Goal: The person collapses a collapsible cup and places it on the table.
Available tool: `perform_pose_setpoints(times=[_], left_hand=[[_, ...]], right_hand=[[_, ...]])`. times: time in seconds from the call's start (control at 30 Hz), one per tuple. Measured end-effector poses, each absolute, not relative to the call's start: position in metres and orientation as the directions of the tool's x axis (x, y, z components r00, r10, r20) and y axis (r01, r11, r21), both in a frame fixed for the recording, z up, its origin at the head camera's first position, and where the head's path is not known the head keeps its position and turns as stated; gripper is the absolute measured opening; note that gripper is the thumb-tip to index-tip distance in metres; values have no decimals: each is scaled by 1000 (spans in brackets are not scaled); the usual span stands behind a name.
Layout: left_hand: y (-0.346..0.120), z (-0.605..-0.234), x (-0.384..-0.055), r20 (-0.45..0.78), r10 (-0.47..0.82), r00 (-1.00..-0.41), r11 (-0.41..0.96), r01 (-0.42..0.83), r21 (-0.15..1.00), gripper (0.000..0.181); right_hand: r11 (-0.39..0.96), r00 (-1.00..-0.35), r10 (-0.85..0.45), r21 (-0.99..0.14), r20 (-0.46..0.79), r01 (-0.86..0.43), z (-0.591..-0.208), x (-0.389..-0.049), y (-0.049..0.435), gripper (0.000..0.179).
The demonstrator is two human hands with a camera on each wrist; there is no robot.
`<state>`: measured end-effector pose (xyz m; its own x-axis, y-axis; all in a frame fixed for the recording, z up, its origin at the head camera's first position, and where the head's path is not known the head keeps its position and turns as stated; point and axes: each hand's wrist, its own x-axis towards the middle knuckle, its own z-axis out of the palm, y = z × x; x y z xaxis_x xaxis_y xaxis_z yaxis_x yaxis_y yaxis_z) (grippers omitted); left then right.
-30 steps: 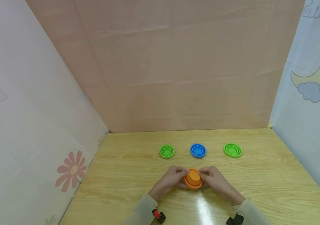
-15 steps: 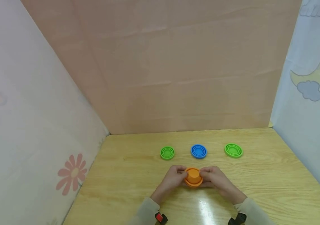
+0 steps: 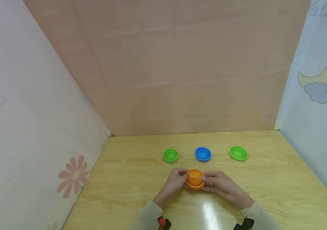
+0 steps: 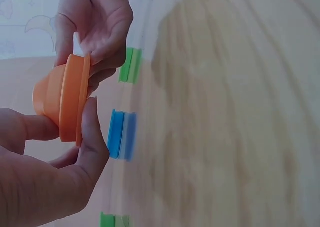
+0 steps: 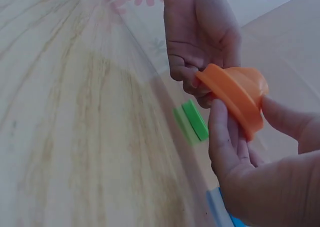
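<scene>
Both hands hold an orange collapsible cup (image 3: 195,179) above the table, its narrow base facing up and its stepped wall partly popped out. My left hand (image 3: 174,182) pinches the left side, thumb on the stepped wall and fingers beneath the rim. On the opposite side, my right hand (image 3: 223,186) grips it with the thumb near the base and fingers under the rim. In the left wrist view the orange cup (image 4: 65,99) shows side-on, its rim toward the table. The right wrist view has the orange cup (image 5: 237,97) tilted between thumbs and fingers.
Three flattened collapsible cups lie in a row beyond the hands: a green one (image 3: 170,155) at left, a blue one (image 3: 203,154) in the middle, another green one (image 3: 238,153) at right. A tan panel (image 3: 180,80) closes off the back of the wooden table (image 3: 117,179).
Both hands have shifted the orange cup slightly away and to the left, its base tilting. The right fingers have spread a little. The flattened cups stay where they were.
</scene>
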<state>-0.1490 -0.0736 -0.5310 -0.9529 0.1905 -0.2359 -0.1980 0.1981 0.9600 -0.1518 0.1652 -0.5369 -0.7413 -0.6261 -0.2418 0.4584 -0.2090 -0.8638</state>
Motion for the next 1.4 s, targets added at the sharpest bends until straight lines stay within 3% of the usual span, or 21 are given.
perform_pose_setpoints(times=[0.17, 0.43, 0.73, 1.1, 1.4], left_hand=[[-71, -532, -148, -273, 199, -941, 170, -241, 956, 27], [-70, -532, -144, -332, 260, -907, 41, -333, 942, 29], [-76, -532, -140, -303, 342, -890, 3, -321, 947, 39], [-73, -531, -140, -299, 269, -916, 26, -303, 953, 35], [-70, -536, -149, -275, 205, -940, 59, -268, 962, 32]], right_hand=[[-181, -769, -588, -886, -251, 427, -538, -150, 163, 49], [25, -857, -453, -964, -246, 264, -536, -152, 162, 54], [51, -865, -414, -956, -282, 288, -535, -149, 160, 53], [40, -874, -400, -957, -278, 286, -531, -147, 155, 53], [38, -856, -438, -957, -276, 289, -527, -142, 150, 70]])
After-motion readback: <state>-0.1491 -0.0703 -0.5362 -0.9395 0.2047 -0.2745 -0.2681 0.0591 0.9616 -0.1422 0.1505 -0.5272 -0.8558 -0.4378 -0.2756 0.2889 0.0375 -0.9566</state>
